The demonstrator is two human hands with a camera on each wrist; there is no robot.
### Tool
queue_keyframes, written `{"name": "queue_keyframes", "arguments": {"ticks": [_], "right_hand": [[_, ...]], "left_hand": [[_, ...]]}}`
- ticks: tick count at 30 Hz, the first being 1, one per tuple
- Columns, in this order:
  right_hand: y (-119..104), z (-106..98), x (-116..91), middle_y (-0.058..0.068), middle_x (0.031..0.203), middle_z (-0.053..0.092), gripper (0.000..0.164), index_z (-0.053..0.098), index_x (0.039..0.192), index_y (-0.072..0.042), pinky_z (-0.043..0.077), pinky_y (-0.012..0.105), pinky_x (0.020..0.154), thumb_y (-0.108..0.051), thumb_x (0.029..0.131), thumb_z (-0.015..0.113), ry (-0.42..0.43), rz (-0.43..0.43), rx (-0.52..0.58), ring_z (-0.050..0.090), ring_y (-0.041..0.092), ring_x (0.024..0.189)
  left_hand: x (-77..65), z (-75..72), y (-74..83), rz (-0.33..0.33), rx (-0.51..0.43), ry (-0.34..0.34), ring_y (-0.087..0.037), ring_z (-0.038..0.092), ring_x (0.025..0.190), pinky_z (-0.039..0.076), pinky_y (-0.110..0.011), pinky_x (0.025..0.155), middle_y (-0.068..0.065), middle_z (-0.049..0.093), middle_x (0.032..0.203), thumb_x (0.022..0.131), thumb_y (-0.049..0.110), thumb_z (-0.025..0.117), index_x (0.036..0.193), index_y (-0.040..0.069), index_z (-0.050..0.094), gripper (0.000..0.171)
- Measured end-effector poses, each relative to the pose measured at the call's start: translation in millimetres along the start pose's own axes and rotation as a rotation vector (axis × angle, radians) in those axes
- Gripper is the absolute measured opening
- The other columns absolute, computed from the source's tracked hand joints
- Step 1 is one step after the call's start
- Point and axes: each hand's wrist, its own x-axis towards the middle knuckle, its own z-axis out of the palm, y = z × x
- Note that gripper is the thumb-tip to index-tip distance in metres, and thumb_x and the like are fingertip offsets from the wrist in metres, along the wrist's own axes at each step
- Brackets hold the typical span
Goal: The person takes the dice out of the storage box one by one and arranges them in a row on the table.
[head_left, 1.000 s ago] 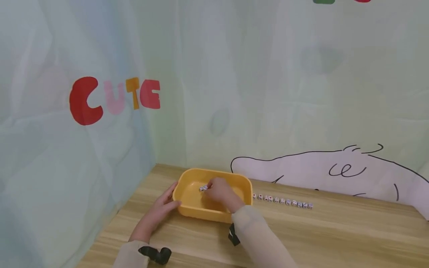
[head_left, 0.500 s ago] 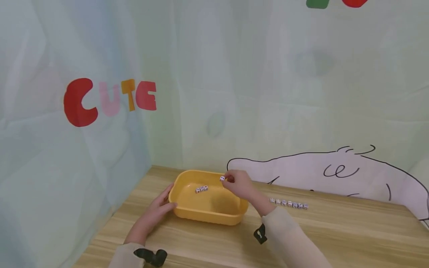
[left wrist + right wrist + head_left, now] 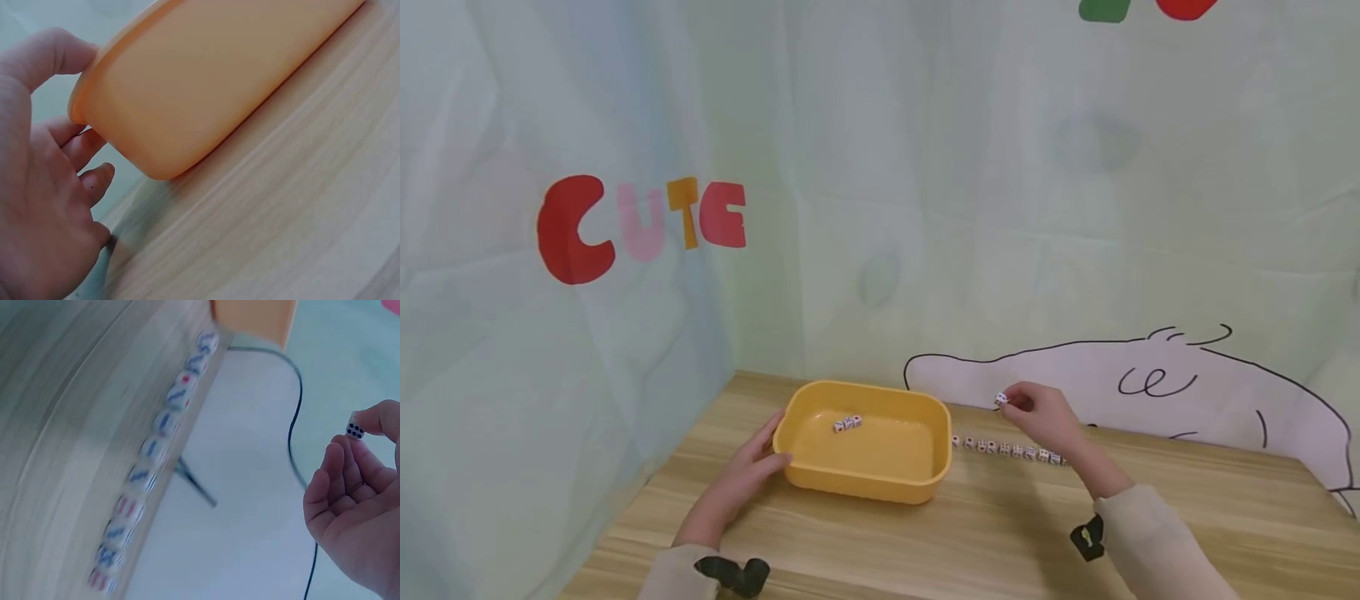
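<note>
My left hand (image 3: 743, 473) grips the left end of a yellow plastic tub (image 3: 865, 487), thumb at the rim and fingers round the corner; the left wrist view shows the tub's outer wall (image 3: 181, 87) close up. Between thumb and fingertips my right hand (image 3: 1047, 417) pinches a small white die (image 3: 355, 430), held in the air above a row of dice. That row (image 3: 1004, 449) runs along the table to the right of the tub, its right end partly hidden by my right wrist. Inside the tub, 3 dice (image 3: 847, 424) lie touching in a short line.
The wood-grain table (image 3: 850, 550) meets a pale curtain (image 3: 865, 208) behind it and another on the left with coloured letters (image 3: 576, 229). A drawn pinkish cartoon shape (image 3: 1105, 375) lies along the back edge. Each sleeve carries a black wrist strap (image 3: 1087, 539).
My right hand has lifted a die out of the tub and carried it right, over the row. The left hand stays on the tub, and the head view has shifted slightly.
</note>
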Motion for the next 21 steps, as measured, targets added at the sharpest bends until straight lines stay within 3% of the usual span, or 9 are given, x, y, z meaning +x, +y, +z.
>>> {"name": "queue_keyframes", "arguments": {"ticks": [10, 15, 21], "right_hand": [[64, -36, -29, 0.012, 0.090, 0.066, 0.026, 0.064, 0.104, 0.007, 0.048, 0.030, 0.065, -0.015, 0.092, 0.061, 0.010, 0.119, -0.020, 0.057, 0.019, 0.080], [92, -44, -38, 0.015, 0.095, 0.066, 0.030, 0.062, 0.106, 0.010, 0.050, 0.031, 0.067, -0.017, 0.094, 0.059, -0.032, 0.161, -0.040, 0.058, 0.020, 0.084], [111, -48, -47, 0.017, 0.095, 0.067, 0.028, 0.063, 0.103, 0.011, 0.051, 0.033, 0.069, -0.014, 0.092, 0.061, -0.053, 0.180, -0.073, 0.059, 0.022, 0.085]], "left_hand": [[0.6, -1.0, 0.3, 0.012, -0.011, -0.013, -0.037, 0.015, 0.145, 0.017, -0.051, 0.115, -0.020, 0.011, 0.160, 0.092, 0.012, 0.055, 0.155, 0.006, 0.014, 0.075], [0.5, -1.3, 0.4, 0.008, 0.008, -0.005, -0.037, 0.015, 0.145, 0.017, -0.051, 0.115, -0.019, 0.012, 0.160, 0.093, 0.013, 0.055, 0.155, 0.006, 0.014, 0.075], [0.5, -0.2, -0.9, 0.009, 0.000, -0.013, -0.037, 0.011, 0.146, 0.014, -0.052, 0.116, -0.019, 0.011, 0.160, 0.093, 0.013, 0.055, 0.155, 0.007, 0.014, 0.075]]}}
